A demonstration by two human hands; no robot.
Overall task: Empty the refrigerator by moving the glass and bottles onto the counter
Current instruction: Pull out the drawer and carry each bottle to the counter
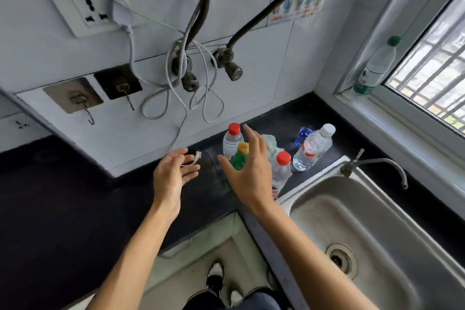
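Hovering near green bottle point(237, 161), right hand point(247, 171), left hand point(173, 173) (both spread, empty).

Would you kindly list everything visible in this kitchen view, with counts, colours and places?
red-capped bottles: two, clear, on the counter by the right hand
green bottle: one, yellow cap, counter, partly behind the right hand
white-capped bottle: one, clear, counter beside the sink
blue transparent item: one, behind the white-capped bottle, too blurred to name
green-capped bottle: one, clear, window sill
cloth: one, pale green, among the bottles
sink: one, steel, right, with tap
wall socket: one, white, upper left, plug inserted
hooks: two, metal, wall
hands: two, open, empty; left hand over the counter
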